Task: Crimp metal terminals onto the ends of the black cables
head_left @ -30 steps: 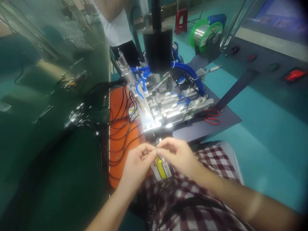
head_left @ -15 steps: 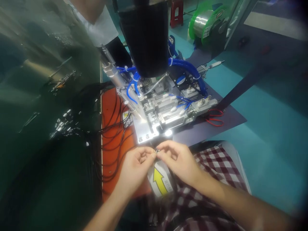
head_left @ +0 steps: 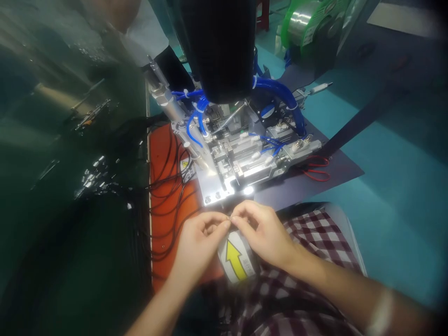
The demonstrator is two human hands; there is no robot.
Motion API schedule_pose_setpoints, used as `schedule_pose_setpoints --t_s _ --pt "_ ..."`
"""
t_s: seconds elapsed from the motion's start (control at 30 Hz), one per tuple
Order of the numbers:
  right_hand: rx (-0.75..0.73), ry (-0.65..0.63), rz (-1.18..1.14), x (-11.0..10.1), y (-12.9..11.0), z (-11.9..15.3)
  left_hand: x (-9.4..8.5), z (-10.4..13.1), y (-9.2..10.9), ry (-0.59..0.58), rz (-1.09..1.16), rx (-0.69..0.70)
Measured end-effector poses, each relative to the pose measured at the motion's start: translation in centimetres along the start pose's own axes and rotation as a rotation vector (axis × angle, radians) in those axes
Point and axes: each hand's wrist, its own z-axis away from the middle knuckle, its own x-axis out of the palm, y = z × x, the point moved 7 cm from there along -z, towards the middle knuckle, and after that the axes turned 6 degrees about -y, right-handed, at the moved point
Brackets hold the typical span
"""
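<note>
My left hand (head_left: 201,238) is closed, thumb and forefinger pinched together at the tips. Facing it, my right hand (head_left: 261,231) pinches too, its fingertips touching those of the left. Between them is a tiny metallic piece (head_left: 229,217), mostly hidden by the fingers and too small to name. Both hands are just in front of a metal machine fixture (head_left: 245,161) with blue air tubes (head_left: 280,91). Below the fingertips shows a white label with a yellow arrow (head_left: 235,259).
An orange-red mat (head_left: 164,186) with black cables lies left of the fixture. Small shiny metal parts (head_left: 94,175) lie on the dark green surface. A black cylinder (head_left: 220,51) hangs over the fixture. Behind stands a green spool of wire (head_left: 303,23). Another person's sleeve (head_left: 145,42) shows at upper left.
The fingertips have come closer together, and the small metallic piece is less visible between them. The whole view has shifted slightly.
</note>
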Motion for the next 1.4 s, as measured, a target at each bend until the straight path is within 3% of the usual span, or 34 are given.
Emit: schedule_pose_setpoints --t_s 0.27,0.7,0.97,1.23,1.4 --pt "0.182 -0.041 -0.178 0.0 1.6 0.0 0.3 -0.2 0.1 -0.043 0.089 -0.047" --pt "0.047 0.000 0.053 -0.1 0.4 0.4 -0.2 -0.2 -0.4 0.007 -0.022 -0.008" --pt "0.173 -0.050 -0.131 0.2 1.8 0.1 -0.1 -0.1 -0.6 0.023 0.024 -0.057" --pt "0.098 -0.003 -0.065 0.3 1.1 0.0 -0.1 -0.2 -0.2 -0.007 0.003 -0.029" --pt "0.152 -0.048 -0.115 0.4 1.4 -0.1 0.2 -0.2 0.3 -0.026 -0.052 -0.006"
